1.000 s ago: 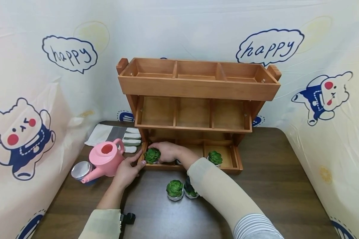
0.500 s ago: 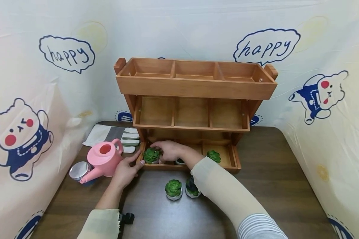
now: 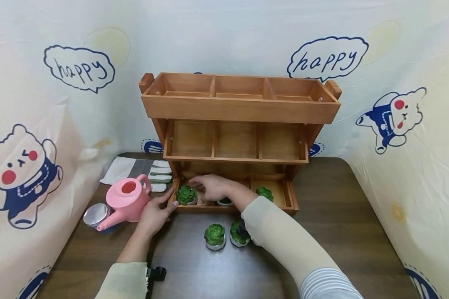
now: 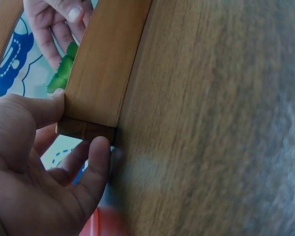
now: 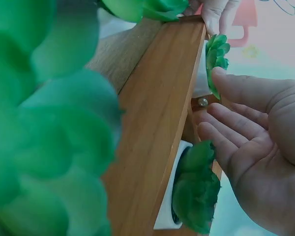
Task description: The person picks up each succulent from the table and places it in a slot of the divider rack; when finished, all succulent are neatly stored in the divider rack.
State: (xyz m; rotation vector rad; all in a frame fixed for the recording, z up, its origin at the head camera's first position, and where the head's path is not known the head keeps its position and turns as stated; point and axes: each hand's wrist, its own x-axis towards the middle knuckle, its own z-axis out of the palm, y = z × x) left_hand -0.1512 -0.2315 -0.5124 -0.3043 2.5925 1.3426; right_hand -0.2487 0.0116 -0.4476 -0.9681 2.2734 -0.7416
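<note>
A three-tier wooden plant stand (image 3: 243,109) stands on the table with divided trays. My left hand (image 3: 155,216) grips the front left corner of its lowest tray, thumb and fingers around the corner in the left wrist view. In that tray's left compartment is a potted artificial succulent (image 3: 186,194). My right hand (image 3: 215,187) is just right of this plant, its fingers extended and relaxed in the right wrist view; the thumb tip overlaps the leaves, contact unclear. A second succulent (image 5: 194,187) sits in the middle compartment, and a third succulent (image 3: 264,193) in the right one.
Two more succulents (image 3: 215,236) stand on the table before the stand, one partly behind my right sleeve. To the left are a pink watering can (image 3: 125,199), a silver-lidded tin (image 3: 96,214) and a striped glove (image 3: 134,168). A patterned cloth backdrop surrounds the table.
My right hand has let go of the left succulent and drawn slightly right, leaving it in the compartment. My left hand stays at the tray corner. The head view has shifted a little.
</note>
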